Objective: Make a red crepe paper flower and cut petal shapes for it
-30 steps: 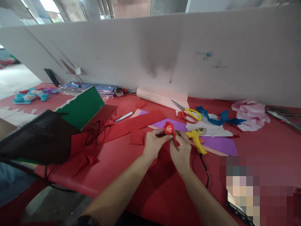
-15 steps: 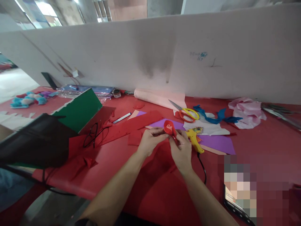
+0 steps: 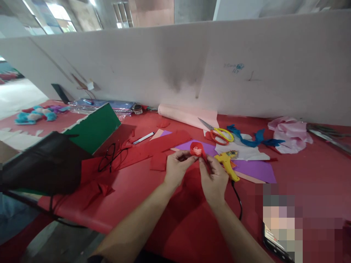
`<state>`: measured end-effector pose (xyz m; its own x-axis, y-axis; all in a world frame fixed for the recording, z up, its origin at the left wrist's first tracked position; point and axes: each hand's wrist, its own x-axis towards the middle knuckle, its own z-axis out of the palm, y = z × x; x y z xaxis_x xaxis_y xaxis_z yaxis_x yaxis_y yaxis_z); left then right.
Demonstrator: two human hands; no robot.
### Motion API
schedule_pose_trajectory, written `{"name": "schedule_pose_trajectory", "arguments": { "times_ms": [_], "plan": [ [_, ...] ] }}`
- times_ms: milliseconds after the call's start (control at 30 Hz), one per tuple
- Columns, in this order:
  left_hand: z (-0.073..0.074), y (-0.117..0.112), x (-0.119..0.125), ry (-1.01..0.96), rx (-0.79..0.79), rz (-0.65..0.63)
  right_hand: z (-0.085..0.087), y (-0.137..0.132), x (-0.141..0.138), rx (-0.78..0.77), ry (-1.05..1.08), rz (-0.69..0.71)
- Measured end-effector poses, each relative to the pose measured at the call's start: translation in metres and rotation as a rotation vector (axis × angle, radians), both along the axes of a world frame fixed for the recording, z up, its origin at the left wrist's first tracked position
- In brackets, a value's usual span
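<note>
A small rolled red paper flower (image 3: 197, 149) is held between both hands just above the red table (image 3: 301, 171). My left hand (image 3: 177, 169) pinches it from the left with thumb and fingers closed. My right hand (image 3: 214, 179) grips its lower red strip from the right, fingers curled. A yellow glue gun (image 3: 227, 163) lies just right of my right hand, its black cord trailing toward me. Yellow-handled scissors (image 3: 221, 132) lie behind it, on pink paper.
Purple paper (image 3: 252, 168), red paper sheets (image 3: 161, 143), a white pen (image 3: 143, 137) and black glasses (image 3: 109, 155) lie around the hands. A green board (image 3: 93, 128) and black cloth (image 3: 41, 164) sit left. Blue strips (image 3: 253, 138) and pink tissue (image 3: 290, 133) lie right. A phone (image 3: 276, 244) sits at lower right.
The hands stay closed on the flower and have turned it slightly, so its pale centre now faces the camera. Nothing else on the table has moved.
</note>
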<state>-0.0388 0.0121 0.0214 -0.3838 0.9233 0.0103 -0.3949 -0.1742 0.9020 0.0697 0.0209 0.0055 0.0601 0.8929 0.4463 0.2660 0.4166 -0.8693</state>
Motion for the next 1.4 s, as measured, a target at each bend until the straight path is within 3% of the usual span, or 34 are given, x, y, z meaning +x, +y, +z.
{"name": "schedule_pose_trajectory", "arguments": {
  "times_ms": [200,400,600,833,1067,1233,1400],
  "plan": [
    [0.000,-0.001,0.003,-0.046,-0.029,0.060,-0.003,-0.002,-0.002,0.036,-0.021,0.011],
    [0.003,-0.003,0.004,-0.059,-0.033,0.002,-0.002,0.001,0.001,0.053,-0.089,-0.074],
    [-0.002,-0.004,0.008,0.035,0.014,-0.003,0.006,0.004,0.001,0.249,-0.085,-0.140],
    [-0.006,-0.004,0.007,0.139,0.002,0.126,0.002,0.001,-0.002,0.388,-0.151,-0.184],
    [-0.008,-0.009,0.012,0.331,0.055,0.195,0.004,0.002,0.001,0.185,-0.012,-0.127],
    [-0.007,-0.012,0.014,0.353,0.139,0.194,0.007,0.001,0.004,0.135,0.071,-0.110],
    [-0.007,-0.012,0.013,0.326,0.108,0.243,0.005,-0.002,0.001,0.307,-0.060,-0.177]
  ]
}}
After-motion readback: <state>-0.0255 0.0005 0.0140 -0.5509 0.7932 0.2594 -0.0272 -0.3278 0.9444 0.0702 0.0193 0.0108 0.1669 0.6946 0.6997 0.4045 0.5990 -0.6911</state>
